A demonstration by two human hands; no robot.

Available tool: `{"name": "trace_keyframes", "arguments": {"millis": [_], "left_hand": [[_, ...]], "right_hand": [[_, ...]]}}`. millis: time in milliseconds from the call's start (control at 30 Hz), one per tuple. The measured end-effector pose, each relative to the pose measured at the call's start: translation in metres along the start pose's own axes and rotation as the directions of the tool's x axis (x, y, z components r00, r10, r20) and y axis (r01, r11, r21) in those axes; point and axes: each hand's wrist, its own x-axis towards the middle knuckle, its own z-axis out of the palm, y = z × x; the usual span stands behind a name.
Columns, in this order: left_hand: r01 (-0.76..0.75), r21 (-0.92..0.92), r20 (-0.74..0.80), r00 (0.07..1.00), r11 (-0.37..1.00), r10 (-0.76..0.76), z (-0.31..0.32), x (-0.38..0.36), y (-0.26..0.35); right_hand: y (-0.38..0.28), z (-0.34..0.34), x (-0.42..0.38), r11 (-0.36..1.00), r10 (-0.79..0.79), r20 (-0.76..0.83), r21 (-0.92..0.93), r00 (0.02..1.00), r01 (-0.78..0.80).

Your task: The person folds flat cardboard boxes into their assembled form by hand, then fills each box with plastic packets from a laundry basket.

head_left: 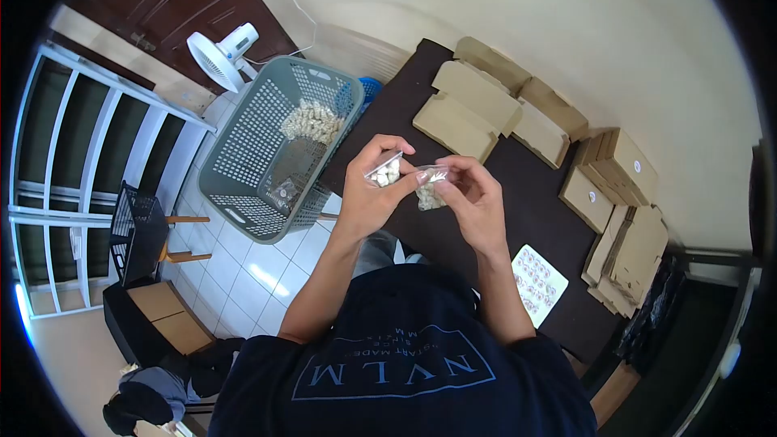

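A small clear bag of white pieces (pixel 385 173) is held in my left hand (pixel 374 186), its fingers curled round it. The thumb of that hand reaches to a second clear bag of pale pieces (pixel 431 196). My right hand (pixel 476 204) pinches this second bag at its upper edge, thumb and fingers closed. Both bags are side by side in front of my chest, near the left edge of the dark table (pixel 518 198).
Open cardboard boxes (pixel 465 121) and stacked closed boxes (pixel 603 186) lie on the table. A white sticker sheet (pixel 538 285) is near my right forearm. Left of the table stands a grey-green basket (pixel 243 146) holding many small bags (pixel 312 121). A white fan (pixel 218 58) is behind it.
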Motion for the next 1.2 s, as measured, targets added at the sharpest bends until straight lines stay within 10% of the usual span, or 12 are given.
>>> {"name": "trace_keyframes", "arguments": {"millis": [533, 700, 800, 1033, 1200], "left_hand": [[0.15, 0.039, 0.168, 0.974, 0.988, -0.154, 0.001, -0.007, -0.036], [0.086, 0.219, 0.175, 0.977, 0.972, -0.126, 0.0, -0.009, -0.038], [0.06, 0.136, 0.157, 0.984, 0.989, -0.081, -0.003, -0.014, -0.051], [0.137, 0.07, 0.116, 0.983, 0.988, -0.145, -0.004, -0.02, -0.062], [0.146, 0.019, -0.147, 0.979, 0.989, -0.141, -0.016, -0.017, -0.073]], "right_hand": [[0.025, -0.047, -0.004, 0.951, 0.292, 0.144, 0.065, 0.945, -0.304], [0.02, -0.039, 0.001, 0.915, 0.264, 0.203, -0.363, 0.943, -0.178], [0.025, -0.04, 0.004, 0.894, 0.059, 0.298, -0.441, 0.953, 0.083], [0.023, -0.059, 0.003, 0.848, 0.142, 0.386, -0.522, 0.911, 0.089], [0.041, -0.099, 0.006, 0.877, 0.175, 0.13, -0.472, 0.976, -0.095]]}}
